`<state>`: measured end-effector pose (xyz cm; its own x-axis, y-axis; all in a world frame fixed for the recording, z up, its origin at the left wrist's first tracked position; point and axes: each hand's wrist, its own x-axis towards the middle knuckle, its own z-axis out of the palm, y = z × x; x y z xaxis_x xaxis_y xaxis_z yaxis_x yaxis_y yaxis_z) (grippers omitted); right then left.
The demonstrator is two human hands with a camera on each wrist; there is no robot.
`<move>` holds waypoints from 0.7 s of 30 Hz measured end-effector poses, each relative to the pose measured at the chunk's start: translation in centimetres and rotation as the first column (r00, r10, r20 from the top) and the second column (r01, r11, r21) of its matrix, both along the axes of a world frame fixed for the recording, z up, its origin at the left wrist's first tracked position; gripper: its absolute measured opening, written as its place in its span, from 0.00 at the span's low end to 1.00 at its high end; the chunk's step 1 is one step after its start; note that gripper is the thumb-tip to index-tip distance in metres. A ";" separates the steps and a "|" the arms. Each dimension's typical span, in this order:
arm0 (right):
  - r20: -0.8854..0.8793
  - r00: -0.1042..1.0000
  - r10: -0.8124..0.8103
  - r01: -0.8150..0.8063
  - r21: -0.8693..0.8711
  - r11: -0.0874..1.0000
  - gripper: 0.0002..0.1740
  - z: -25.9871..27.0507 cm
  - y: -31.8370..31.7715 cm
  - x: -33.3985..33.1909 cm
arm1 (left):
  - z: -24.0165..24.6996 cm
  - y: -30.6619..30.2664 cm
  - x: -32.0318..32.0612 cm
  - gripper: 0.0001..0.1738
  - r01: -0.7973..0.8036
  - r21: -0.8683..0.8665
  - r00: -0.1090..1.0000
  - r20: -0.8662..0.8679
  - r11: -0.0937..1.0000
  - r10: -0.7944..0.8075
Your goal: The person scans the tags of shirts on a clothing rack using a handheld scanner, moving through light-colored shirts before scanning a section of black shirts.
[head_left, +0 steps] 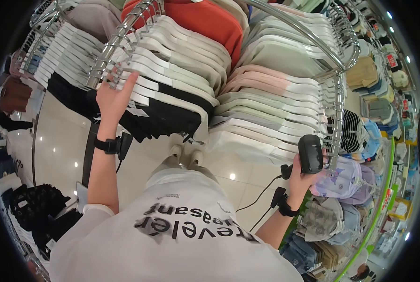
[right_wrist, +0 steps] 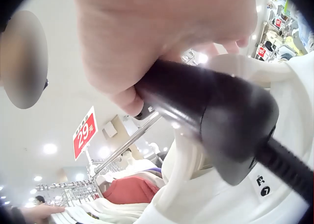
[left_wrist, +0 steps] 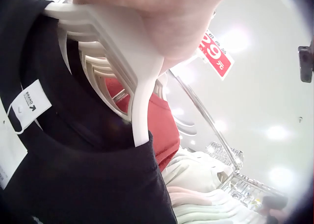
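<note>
At the left rail, my left hand (head_left: pixel 113 101) grips the tops of white hangers (left_wrist: pixel 141 106) that carry a black garment (left_wrist: pixel 88 180) with a white tag (left_wrist: pixel 30 105). In the head view, the black clothes (head_left: pixel 160 117) hang just beyond that hand. My right hand (head_left: pixel 300 181) holds a black handheld device (head_left: pixel 310 154) beside the front end of the right rail. From close up, the right hand (right_wrist: pixel 167 33) has its fingers curled round the device (right_wrist: pixel 206 111), and a ribbed black cord (right_wrist: pixel 287 165) leaves its end. White garments (right_wrist: pixel 235 185) hang right behind the device.
Two chrome rails, the left one (head_left: pixel 120 35) and the right one (head_left: pixel 338 103), hold rows of pale clothes. An orange-red garment (head_left: pixel 210 23) hangs at the back. Shelves of folded clothes (head_left: pixel 323 218) stand at the right. A red price sign (right_wrist: pixel 85 133) rises above the racks.
</note>
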<state>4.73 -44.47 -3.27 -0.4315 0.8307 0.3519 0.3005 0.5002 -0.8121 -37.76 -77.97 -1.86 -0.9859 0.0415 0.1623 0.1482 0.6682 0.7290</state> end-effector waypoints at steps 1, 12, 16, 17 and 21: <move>0.023 0.999 0.032 -0.029 -0.118 0.993 0.39 0.0 0.4 0.3 | 0.0 0.0 0.0 0.44 0.015 0.029 1.000 0.002 0.999 -0.015; -0.045 0.989 0.139 -0.139 -0.005 0.990 0.28 -0.2 0.7 -1.0 | 0.4 0.1 0.4 0.44 0.027 0.039 0.999 -0.028 0.999 -0.026; -0.114 0.984 0.136 -0.155 -0.176 0.972 0.30 0.8 0.0 -1.5 | 0.2 -0.1 0.1 0.43 0.037 0.095 0.999 -0.026 0.995 -0.035; -0.118 0.983 0.137 -0.156 -0.171 0.973 0.30 0.9 -0.1 -1.6 | 0.1 -0.1 0.1 0.44 0.034 0.061 0.999 -0.026 0.998 -0.032; -0.097 0.987 0.125 -0.137 -0.133 0.982 0.35 0.7 0.0 -1.6 | -0.2 -0.1 -0.1 0.42 0.031 0.050 0.998 -0.050 0.998 -0.028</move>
<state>3.16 -44.48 -2.57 -0.5126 0.8124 0.2780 0.1646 0.4108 -0.8967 -37.85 -78.11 -2.03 -0.9751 0.0611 0.2133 0.2039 0.6254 0.7532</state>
